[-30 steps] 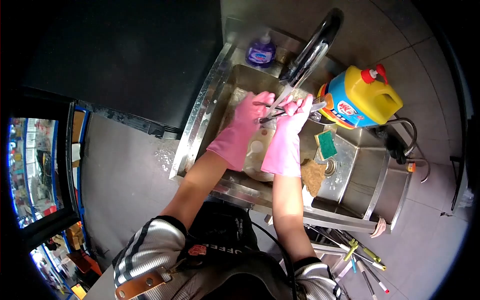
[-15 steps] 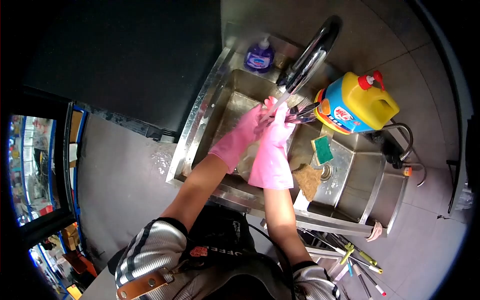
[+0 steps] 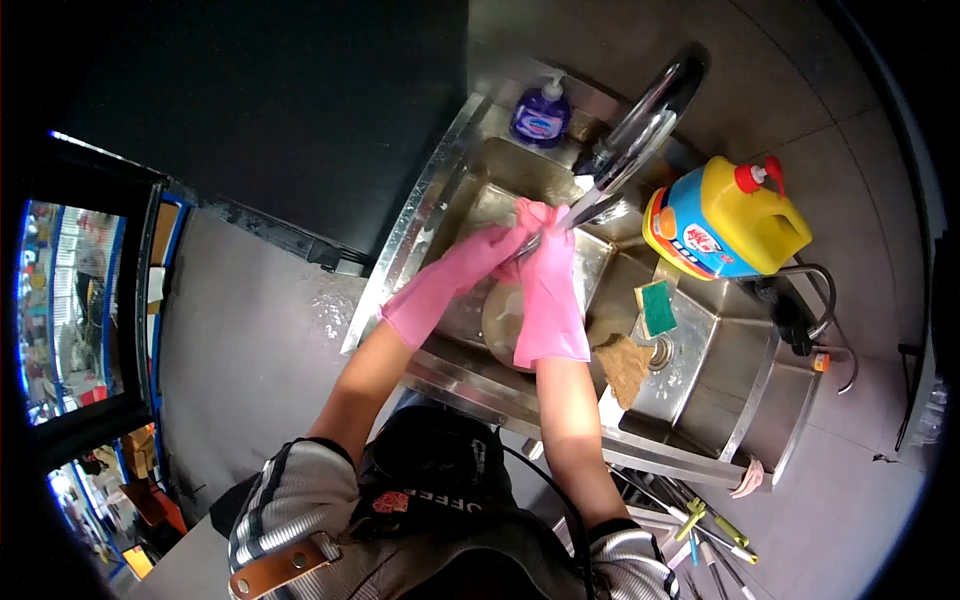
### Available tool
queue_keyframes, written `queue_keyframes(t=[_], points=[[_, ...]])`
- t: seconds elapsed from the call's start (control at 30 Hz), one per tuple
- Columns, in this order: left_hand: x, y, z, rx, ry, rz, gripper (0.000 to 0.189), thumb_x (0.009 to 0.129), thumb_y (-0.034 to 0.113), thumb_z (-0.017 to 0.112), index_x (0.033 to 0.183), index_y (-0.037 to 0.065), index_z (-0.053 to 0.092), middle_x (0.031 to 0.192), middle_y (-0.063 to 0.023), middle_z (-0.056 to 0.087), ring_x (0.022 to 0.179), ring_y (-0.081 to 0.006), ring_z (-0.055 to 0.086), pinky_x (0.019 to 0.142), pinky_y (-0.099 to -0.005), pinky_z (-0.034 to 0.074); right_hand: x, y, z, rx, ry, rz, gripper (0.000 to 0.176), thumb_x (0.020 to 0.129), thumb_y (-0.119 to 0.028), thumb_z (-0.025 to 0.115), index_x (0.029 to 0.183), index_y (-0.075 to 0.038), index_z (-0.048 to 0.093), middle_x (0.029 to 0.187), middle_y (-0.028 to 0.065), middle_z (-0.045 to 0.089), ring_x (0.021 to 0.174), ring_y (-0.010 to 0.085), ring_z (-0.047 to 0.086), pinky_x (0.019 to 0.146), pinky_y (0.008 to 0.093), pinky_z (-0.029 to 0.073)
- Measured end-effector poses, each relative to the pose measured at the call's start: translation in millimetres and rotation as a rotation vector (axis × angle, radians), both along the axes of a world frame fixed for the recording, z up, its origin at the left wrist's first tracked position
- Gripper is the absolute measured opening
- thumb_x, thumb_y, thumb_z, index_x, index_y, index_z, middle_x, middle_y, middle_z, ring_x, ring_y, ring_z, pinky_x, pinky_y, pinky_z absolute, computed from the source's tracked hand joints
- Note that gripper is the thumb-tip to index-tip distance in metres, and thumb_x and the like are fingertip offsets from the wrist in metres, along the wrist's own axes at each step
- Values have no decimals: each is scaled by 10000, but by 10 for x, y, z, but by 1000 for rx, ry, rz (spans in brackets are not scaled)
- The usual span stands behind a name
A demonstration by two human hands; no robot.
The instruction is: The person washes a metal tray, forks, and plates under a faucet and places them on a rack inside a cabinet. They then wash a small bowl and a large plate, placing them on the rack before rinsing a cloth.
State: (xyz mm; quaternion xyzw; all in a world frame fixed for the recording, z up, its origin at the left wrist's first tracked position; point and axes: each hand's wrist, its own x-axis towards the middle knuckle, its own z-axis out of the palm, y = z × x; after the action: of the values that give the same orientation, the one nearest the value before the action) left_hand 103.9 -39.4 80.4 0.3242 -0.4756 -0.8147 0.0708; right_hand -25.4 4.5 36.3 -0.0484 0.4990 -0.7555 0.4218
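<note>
Both hands wear long pink rubber gloves and meet over the left basin (image 3: 490,200), right under the faucet (image 3: 645,130). Water runs from the spout onto the fingers. My right hand (image 3: 546,232) is closed around slim, shiny metal utensils (image 3: 600,209), whose ends stick out to the right. Pressed against it from the left, my left hand (image 3: 500,248) is closed on the same bundle; a bit of metal shows between the gloves. The glove fingers hide most of the utensils. Below the hands, a round, pale see-through dish (image 3: 503,325) lies in the basin.
A green and yellow sponge (image 3: 656,308) and a brown cloth (image 3: 624,370) lie around the right basin. Behind stand a large yellow detergent jug (image 3: 745,215) and a purple soap bottle (image 3: 541,115). Long-handled tools (image 3: 700,520) lean below the sink's right front.
The utensils, fanned out to the right of my right hand before, are now mostly enclosed by the gloves. My left forearm has swung outward. The whole view has shifted slightly.
</note>
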Motion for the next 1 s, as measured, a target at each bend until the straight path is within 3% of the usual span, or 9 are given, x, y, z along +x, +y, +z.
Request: queue_keyframes(t=[0.17,0.3,0.43,0.57,0.63,0.77,0.8,0.87,1.0], points=[[58,57,-78,62,84,11,267,956,335,662,977,69,652,763,12,600,626,-65,482,572,-232,374,58,158,487,23,-36,265,479,1030,-388,509,1187,62,552,1387,214,549,1329,347,496,1034,484,473],[175,3,-89,88,143,12,226,986,279,625,1023,60,666,747,48,547,611,-44,404,557,-225,316,1,87,524,-202,-207,201,334,1018,-259,556,1184,31,560,1342,187,576,1158,319,596,1013,498,512],[171,-42,-154,111,146,-135,341,1032,320,532,1125,22,672,858,-7,639,673,-77,524,647,-221,428,-230,29,508,-163,-650,-255,182,973,-190,628,1049,-27,603,917,59,558,816,222,585,950,511,559],[-243,84,-322,752,356,626,506,1046,352,444,1231,-103,569,1253,-222,619,1186,-312,595,1081,-400,453,-300,17,354,-293,-528,-371,119,977,-162,620,891,-85,590,701,2,485,586,132,461,939,496,553],[-600,141,-987,390,451,600,368,1002,223,563,1248,-50,579,1175,-172,662,1137,-277,619,974,-399,527,-298,44,325,-256,-335,-347,175,988,-160,601,828,-101,562,633,-5,462,532,120,443,940,497,548],[-1006,118,-845,491,423,496,432,910,6,662,1323,-5,534,1160,-137,673,1082,-196,640,863,-343,579,-294,150,709,-355,58,-336,331,1012,-184,570,700,-108,489,533,10,453,435,136,425,739,411,544],[-989,138,-522,368,272,434,382,918,59,663,1279,-12,561,1097,-136,685,979,-186,649,798,-318,573,-352,205,716,-405,183,-307,340,1016,-191,568,697,-108,484,528,14,461,424,141,428,652,370,546],[-948,179,169,137,-28,275,324,936,166,665,1193,-27,616,971,-135,709,772,-164,668,668,-270,561,-525,237,788,-297,127,-406,423,1016,-231,566,631,-118,430,487,0,388,403,155,382,803,426,547],[-965,3,-242,-192,-160,78,409,958,401,624,942,-3,688,747,-84,702,534,-123,592,515,-239,470,-697,328,681,-416,-197,-422,380,1032,-227,518,687,-107,414,569,10,424,523,160,448,904,463,547]])
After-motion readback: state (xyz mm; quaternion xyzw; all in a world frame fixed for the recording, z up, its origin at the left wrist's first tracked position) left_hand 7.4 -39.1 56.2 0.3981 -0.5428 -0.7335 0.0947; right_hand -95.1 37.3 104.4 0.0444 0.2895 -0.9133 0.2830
